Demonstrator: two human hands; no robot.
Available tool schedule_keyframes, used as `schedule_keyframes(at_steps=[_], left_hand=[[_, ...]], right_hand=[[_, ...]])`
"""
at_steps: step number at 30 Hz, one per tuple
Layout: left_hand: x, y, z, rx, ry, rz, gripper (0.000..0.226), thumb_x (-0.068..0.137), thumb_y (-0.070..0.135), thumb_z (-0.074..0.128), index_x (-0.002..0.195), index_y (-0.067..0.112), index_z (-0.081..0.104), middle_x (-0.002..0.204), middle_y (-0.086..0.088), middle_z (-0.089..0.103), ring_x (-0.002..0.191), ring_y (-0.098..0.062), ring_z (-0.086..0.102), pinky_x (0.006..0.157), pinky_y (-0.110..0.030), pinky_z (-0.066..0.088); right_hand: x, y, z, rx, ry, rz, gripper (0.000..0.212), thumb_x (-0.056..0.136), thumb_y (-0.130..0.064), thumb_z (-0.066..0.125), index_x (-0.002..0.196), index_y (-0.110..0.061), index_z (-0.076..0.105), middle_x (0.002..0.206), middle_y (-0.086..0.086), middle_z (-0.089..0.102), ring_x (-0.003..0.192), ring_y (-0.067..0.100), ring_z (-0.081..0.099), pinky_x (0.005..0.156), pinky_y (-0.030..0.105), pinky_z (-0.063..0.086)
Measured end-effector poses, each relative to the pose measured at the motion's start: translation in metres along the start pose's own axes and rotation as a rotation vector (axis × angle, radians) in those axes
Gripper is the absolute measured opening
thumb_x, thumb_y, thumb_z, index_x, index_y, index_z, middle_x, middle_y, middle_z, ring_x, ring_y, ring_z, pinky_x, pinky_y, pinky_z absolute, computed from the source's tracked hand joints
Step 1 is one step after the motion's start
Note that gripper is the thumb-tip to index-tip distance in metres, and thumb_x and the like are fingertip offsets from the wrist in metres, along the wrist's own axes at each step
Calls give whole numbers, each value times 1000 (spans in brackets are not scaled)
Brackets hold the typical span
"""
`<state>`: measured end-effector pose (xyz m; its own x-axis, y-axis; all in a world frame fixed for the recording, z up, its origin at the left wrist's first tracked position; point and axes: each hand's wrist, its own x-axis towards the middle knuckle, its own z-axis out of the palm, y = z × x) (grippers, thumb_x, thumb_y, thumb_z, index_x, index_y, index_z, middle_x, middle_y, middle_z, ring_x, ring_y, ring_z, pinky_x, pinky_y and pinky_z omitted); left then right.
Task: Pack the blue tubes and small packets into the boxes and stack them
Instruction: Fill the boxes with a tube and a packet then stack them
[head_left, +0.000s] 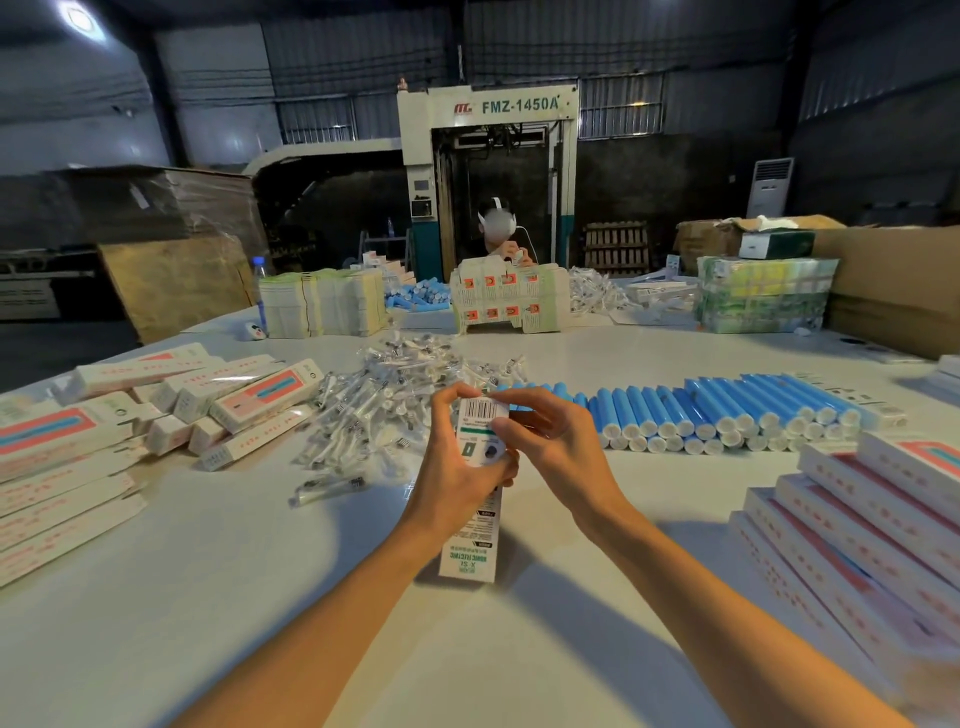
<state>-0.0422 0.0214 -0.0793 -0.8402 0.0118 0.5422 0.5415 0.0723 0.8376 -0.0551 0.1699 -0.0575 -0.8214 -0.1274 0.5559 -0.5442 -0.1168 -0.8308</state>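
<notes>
- Both hands hold one box (470, 551) over the counter (260, 597): my left hand (457, 467) grips its middle, my right hand (550, 441) pinches its top flap.
- Just beyond, packets (384, 410) lie heaped; blue tubes (727, 410) sit in rows to their right.

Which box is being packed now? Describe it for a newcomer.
On the white table, look in front of the clear packet pile, left of the blue tube row. There the left hand grips one box while the right hand pinches its top flap. Only it is off the stacks, showing barcode and green print.
</notes>
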Motion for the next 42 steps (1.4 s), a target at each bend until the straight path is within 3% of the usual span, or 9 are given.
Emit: schedule_keyframes(at_steps=[7,12,17,21,23,26,29,34,42], left_hand=[[-1,-3,4,-35,34,0,69,88,-8,77,133,27,39,103,-1,75,79,-18,74,69,-29,60],[-3,-1,7,-68,162,-47,70,92,4,78,136,38,36,97,1,74,78,-7,73,66,-21,59],[-8,-3,6,-25,261,-181,57,87,53,78,126,50,37,109,4,70,83,-5,74,68,-24,58],[-8,-9,7,-50,132,-149,53,87,76,63,125,47,40,107,10,74,95,-6,76,75,-24,60],[-11,-8,10,-31,18,-141,57,85,91,47,123,50,48,108,20,74,99,-1,74,75,-17,58],[-13,-14,14,119,-130,-182,73,90,90,23,128,42,63,112,8,74,104,-11,68,92,-31,53],[-19,-14,17,353,-357,-94,54,98,68,39,127,32,69,101,6,74,90,-12,65,87,-33,51],[-25,-14,25,581,-575,110,25,105,19,65,121,35,74,103,10,72,92,-9,68,90,-32,56],[-31,-5,24,546,-587,120,20,103,21,69,110,37,78,102,29,69,94,-3,66,82,-11,48]], right_hand=[[-5,1,5,-33,-7,75,28,97,-8,69,124,-18,70,105,0,78,96,19,75,76,41,63],[-11,8,11,171,8,337,44,106,-34,57,148,-23,52,135,-1,66,118,10,67,93,26,55],[-28,6,25,87,-224,637,57,103,-67,37,128,-25,67,106,4,78,99,21,76,81,33,61],[-35,-13,25,132,-216,584,47,108,-58,33,123,-28,65,95,-5,79,83,11,76,69,25,59],[-38,-24,17,15,-193,480,45,109,-54,36,117,-20,64,91,-2,75,76,11,70,69,24,58],[-37,-50,-6,-368,-135,363,48,109,-51,39,124,-10,59,100,4,67,78,13,63,72,30,55],[-34,-96,-44,-792,-51,202,52,109,-52,39,139,-13,53,117,10,68,87,18,67,79,40,59],[-45,-172,-129,-1313,65,156,45,103,-63,44,123,-25,56,97,-6,62,80,11,61,66,36,54],[-99,-211,-231,-1845,256,395,44,98,-62,55,95,-18,61,84,0,64,73,20,61,64,38,53]])
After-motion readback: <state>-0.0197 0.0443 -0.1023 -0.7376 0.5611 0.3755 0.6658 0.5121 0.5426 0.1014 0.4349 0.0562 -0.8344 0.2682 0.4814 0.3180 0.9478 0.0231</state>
